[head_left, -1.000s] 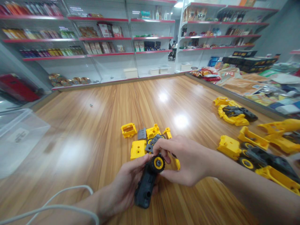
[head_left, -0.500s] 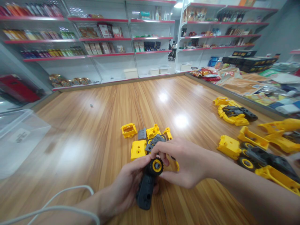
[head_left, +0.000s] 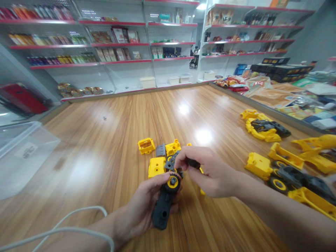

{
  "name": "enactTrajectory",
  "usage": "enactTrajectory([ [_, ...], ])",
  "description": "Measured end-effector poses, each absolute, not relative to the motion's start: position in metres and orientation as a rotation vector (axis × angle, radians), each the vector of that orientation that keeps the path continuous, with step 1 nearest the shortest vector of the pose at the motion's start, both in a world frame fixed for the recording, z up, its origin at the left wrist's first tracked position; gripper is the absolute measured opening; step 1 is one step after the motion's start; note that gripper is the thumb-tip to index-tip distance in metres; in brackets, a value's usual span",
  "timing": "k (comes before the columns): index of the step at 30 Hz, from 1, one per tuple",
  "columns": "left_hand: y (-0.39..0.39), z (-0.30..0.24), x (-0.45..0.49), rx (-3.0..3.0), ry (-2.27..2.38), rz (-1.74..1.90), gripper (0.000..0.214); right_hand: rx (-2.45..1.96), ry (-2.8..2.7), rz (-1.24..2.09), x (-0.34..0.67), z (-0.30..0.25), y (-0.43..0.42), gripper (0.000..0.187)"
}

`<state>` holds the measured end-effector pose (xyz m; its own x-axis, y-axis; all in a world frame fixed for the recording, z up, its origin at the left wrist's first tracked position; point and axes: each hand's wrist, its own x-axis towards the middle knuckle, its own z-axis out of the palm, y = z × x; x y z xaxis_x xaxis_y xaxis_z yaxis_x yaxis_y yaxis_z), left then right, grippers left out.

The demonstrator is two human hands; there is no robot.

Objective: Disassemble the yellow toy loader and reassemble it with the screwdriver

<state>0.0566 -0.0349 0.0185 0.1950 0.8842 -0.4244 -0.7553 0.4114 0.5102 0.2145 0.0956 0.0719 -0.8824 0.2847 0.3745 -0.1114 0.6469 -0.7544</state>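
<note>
My left hand (head_left: pixel 143 203) is closed around a dark grey toy vehicle chassis (head_left: pixel 161 211), its thumb against a black wheel with a yellow rim (head_left: pixel 172 182). My right hand (head_left: pixel 210 171), just beyond and to the right, is closed on a small black piece (head_left: pixel 193 162), mostly hidden by the fingers. Behind the hands lie a yellow block-like part (head_left: pixel 156 167), a hollow yellow part (head_left: pixel 146 146), a grey toothed bucket (head_left: pixel 160 150) and another yellow part (head_left: pixel 172 147). A grey part (head_left: pixel 170 163) shows next to my right fingertips.
To the right lie more yellow toy parts (head_left: pixel 258 166), a dark wheeled chassis (head_left: pixel 295 176) and a yellow and dark group (head_left: pixel 265 129). A clear plastic box (head_left: pixel 25 164) stands at left, near a white cable (head_left: pixel 76 234). Packets (head_left: pixel 232 82) lie beyond the table's right edge.
My right hand has moved away from the wheel, a little up and to the right, and a small black piece now shows in its fingers. My left hand still holds the chassis.
</note>
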Motion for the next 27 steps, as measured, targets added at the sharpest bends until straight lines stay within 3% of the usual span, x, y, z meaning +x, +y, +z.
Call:
enactTrajectory([
  [4, -0.035, 0.018, 0.057, 0.209, 0.763, 1.152, 0.026, -0.196, -2.083, 1.476, 0.209, 0.069, 0.091, 0.006],
  [9, -0.035, 0.021, 0.058, 0.229, 0.791, 1.131, 0.026, -0.149, -1.89, 1.715, 0.205, 0.066, 0.083, 0.005],
  [18, -0.034, 0.019, 0.06, 0.247, 0.832, 1.178, 0.023, -0.182, -2.192, 1.214, 0.204, 0.066, 0.078, 0.006],
  [24, -0.033, 0.026, 0.059, 0.21, 0.743, 1.159, 0.031, -0.019, -2.335, 1.026, 0.212, 0.077, 0.081, 0.034],
  [27, -0.033, 0.027, 0.056, 0.226, 0.687, 1.182, 0.031, -0.057, -2.338, 0.988, 0.213, 0.075, 0.084, 0.035],
])
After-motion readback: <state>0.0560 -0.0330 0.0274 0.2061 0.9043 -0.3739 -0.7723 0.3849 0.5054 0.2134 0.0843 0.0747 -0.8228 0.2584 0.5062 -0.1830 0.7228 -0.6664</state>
